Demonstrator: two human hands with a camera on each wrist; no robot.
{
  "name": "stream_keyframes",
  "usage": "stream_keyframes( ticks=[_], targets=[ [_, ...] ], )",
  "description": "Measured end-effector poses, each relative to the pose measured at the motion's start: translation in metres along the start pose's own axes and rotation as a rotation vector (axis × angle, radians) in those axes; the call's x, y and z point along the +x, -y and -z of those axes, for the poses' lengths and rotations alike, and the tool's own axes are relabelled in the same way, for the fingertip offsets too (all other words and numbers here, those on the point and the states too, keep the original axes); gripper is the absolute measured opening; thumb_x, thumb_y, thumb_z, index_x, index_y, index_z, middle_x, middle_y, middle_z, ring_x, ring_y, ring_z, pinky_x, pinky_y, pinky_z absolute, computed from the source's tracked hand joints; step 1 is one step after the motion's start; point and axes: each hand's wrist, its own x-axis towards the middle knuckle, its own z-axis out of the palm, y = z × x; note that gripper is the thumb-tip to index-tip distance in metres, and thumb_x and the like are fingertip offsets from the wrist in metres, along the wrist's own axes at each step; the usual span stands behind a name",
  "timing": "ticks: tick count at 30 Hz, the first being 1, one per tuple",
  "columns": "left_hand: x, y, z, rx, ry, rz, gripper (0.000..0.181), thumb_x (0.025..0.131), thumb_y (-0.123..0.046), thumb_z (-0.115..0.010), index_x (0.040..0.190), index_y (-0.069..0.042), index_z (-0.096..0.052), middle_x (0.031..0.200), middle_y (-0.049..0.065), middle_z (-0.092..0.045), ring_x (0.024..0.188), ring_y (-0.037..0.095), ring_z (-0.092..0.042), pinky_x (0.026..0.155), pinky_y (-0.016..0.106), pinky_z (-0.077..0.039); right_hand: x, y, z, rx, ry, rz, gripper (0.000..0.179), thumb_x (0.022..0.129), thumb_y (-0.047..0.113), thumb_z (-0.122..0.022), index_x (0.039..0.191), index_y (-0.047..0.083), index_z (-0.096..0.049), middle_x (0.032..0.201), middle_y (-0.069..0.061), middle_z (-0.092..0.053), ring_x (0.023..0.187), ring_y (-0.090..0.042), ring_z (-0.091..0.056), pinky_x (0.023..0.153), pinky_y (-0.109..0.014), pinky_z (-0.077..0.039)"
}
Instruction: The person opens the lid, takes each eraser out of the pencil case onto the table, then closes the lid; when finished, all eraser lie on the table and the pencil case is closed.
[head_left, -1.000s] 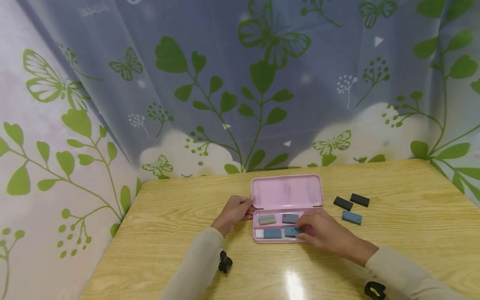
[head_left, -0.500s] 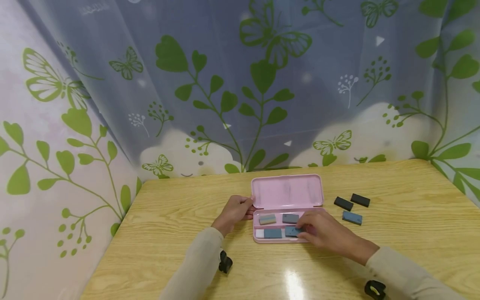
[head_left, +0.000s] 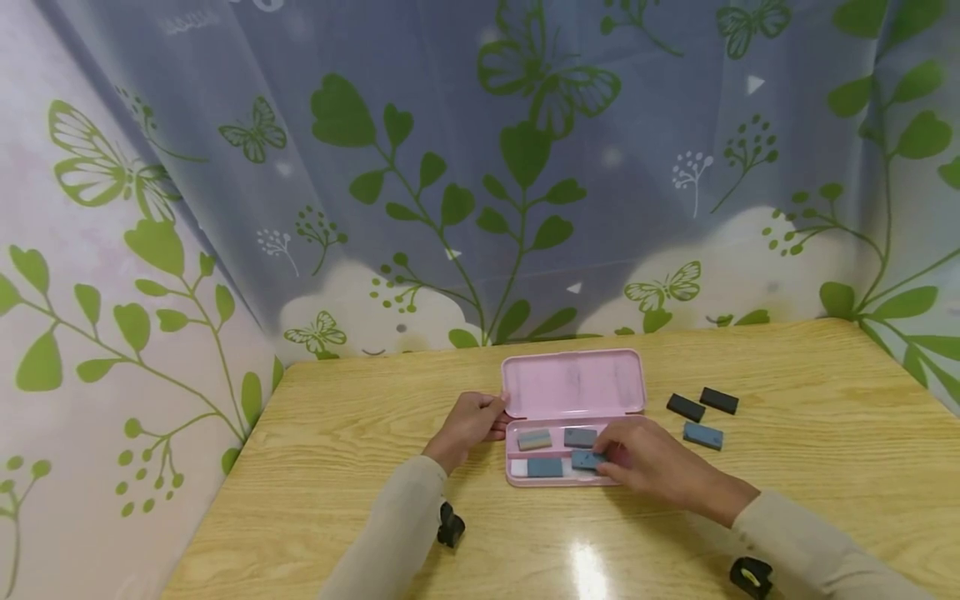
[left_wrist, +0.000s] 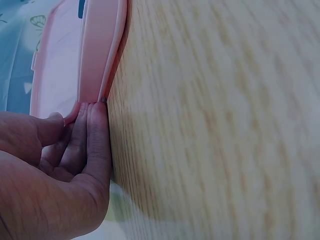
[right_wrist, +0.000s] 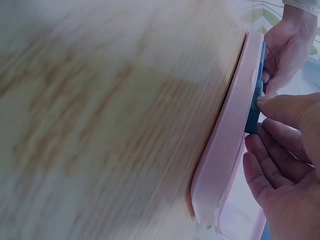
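An open pink pencil case point(head_left: 573, 385) lies on the table, its lid tipped back. My left hand point(head_left: 468, 422) is at its left end; in the left wrist view the thumb point(left_wrist: 51, 127) is at the lid's corner and the fingers point(left_wrist: 98, 135) touch the end of the base. My right hand point(head_left: 645, 458) pinches a blue eraser point(head_left: 587, 460) between thumb and fingers, over the front compartment. A blue-and-white eraser point(head_left: 544, 467) lies to its left. Behind the divider sit a striped eraser point(head_left: 534, 439) and a grey-blue one. My right hand hides the case's right part.
To the right of the case, two black blocks point(head_left: 686, 407) and a blue block point(head_left: 702, 435) lie on the wooden table point(head_left: 337, 433). A patterned curtain point(head_left: 420, 208) hangs behind the table's far edge.
The blue eraser in my right hand has shifted very slightly, and its near edge looks a little raised. My left hand and the case stay where they were.
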Motion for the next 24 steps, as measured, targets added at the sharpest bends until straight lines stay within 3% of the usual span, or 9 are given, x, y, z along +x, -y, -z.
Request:
stream_keyframes(
  ticks=[12, 24],
  targets=[
    [0.000, 0.001, -0.001, -0.002, -0.001, -0.002, 0.036, 0.107, -0.024, -0.054, 0.111, 0.007, -0.071, 0.084, 0.008, -0.069, 0.069, 0.009, -0.063, 0.070, 0.025, -0.060, -0.007, -0.001, 0.015, 0.076, -0.017, -0.087, 0.013, 0.087, 0.006, -0.079, 0.096, 0.006, -0.070, 0.093, 0.001, -0.068, 0.086, -0.014, -0.066, 0.074, -0.033, -0.059],
    [0.001, -0.001, -0.002, 0.026, -0.011, 0.022, 0.036, 0.107, -0.025, -0.054, 0.114, 0.006, -0.071, 0.087, 0.008, -0.068, 0.072, 0.011, -0.063, 0.072, 0.025, -0.060, -0.023, -0.013, 0.040, 0.024, -0.121, -0.110, 0.016, 0.084, 0.002, -0.081, 0.097, 0.007, -0.072, 0.096, 0.000, -0.070, 0.085, -0.017, -0.068, 0.074, -0.037, -0.060]
  ],
)
